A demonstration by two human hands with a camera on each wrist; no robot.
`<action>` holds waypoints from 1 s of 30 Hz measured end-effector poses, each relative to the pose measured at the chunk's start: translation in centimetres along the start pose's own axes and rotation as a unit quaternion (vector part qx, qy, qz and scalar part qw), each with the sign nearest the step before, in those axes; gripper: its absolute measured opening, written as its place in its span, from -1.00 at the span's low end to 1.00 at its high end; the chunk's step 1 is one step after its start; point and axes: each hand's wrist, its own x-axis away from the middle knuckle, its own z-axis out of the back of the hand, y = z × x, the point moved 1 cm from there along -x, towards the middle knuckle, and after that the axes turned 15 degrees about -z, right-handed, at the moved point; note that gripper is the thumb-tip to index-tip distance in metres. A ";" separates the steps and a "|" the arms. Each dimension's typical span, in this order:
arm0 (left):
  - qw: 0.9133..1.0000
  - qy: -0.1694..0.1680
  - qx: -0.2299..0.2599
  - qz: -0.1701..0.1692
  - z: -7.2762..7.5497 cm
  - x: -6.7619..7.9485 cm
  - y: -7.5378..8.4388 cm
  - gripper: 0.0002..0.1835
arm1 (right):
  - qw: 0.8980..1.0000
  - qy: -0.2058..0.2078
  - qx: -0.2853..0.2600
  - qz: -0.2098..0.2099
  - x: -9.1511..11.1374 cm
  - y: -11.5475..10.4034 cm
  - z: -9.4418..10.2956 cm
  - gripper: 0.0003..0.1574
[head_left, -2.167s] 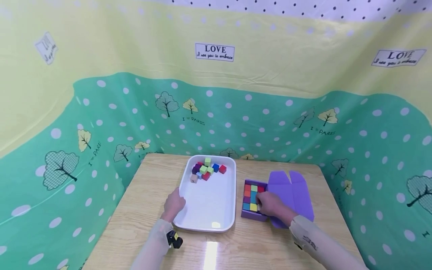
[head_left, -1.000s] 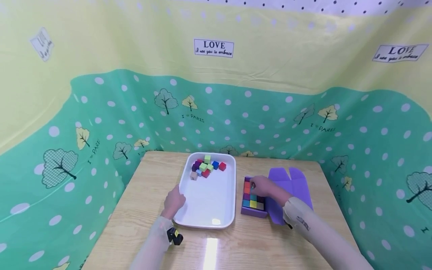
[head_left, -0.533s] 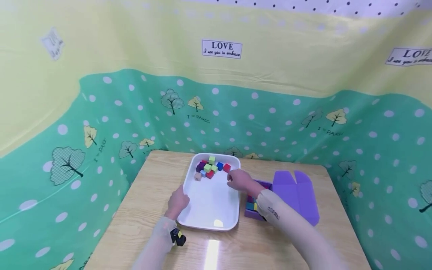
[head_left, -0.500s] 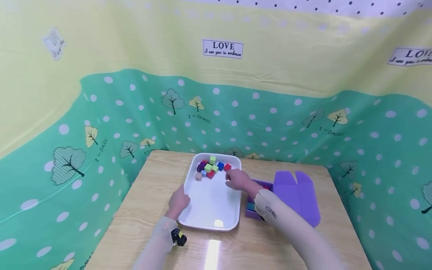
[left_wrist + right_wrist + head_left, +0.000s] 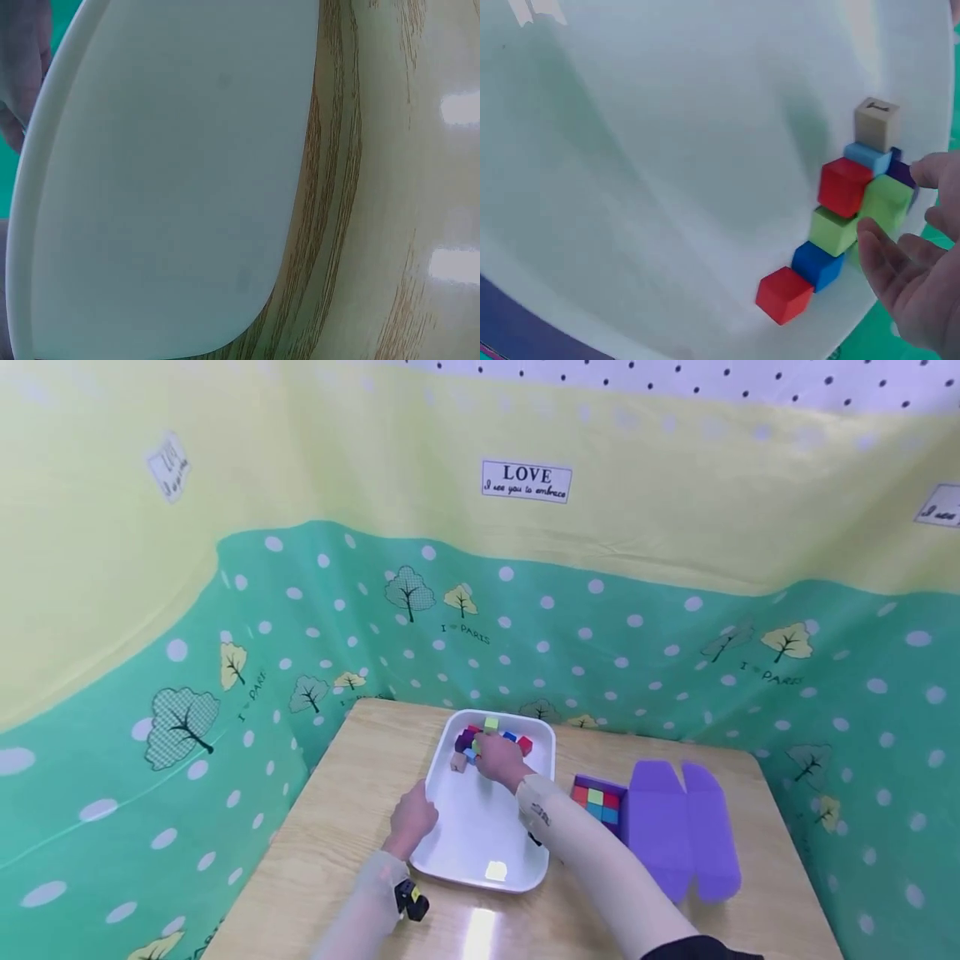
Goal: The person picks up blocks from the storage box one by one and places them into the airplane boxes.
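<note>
Right hand [image 5: 501, 762], now off purple box [image 5: 602, 786], spans lime cube [image 5: 886, 201]: reach apparently done, pinch unclear. Left hand [image 5: 412, 817] grips white tray [image 5: 480, 835].

"LOVE" and "I see you to embrace" are printed on a white label [image 5: 527, 482] on the yellow cloth [image 5: 360, 452], and "I see" on a cut-off label [image 5: 942, 506]. "PARIS" is repeated on the green cloth [image 5: 645, 656]. A single character, possibly a 1, is borne by the beige block [image 5: 877, 124].
</note>
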 end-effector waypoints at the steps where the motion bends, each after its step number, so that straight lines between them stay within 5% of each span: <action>1: 1.000 0.001 0.001 -0.004 -0.2 0.1 0.2 -0.45 | 1.000 0.006 0.009 0.000 -0.2 0.4 -0.2 -0.45; 6: 1.000 -0.002 -0.003 -0.025 -1.4 0.5 1.2 -0.44 | 0.998 0.043 0.047 -0.009 -0.7 2.6 -1.0 -0.79; 9: 1.000 0.003 -0.005 -0.029 -1.8 0.8 1.5 -0.44 | 0.998 0.051 0.025 -0.016 -0.7 3.3 -1.6 -0.85; 17: 0.999 0.009 -0.001 -0.037 -2.6 1.7 1.2 -0.45 | 0.994 0.042 -0.079 -0.070 -0.4 3.7 -2.9 -0.51; 23: 0.999 0.025 -0.009 -0.039 -1.7 1.3 0.5 -0.45 | 0.989 0.047 -0.133 -0.045 1.0 2.6 -0.7 -0.28; 30: 0.999 0.028 -0.005 -0.031 0.0 0.5 -0.3 -0.45 | 0.985 0.059 -0.160 0.020 3.1 4.2 2.9 -0.45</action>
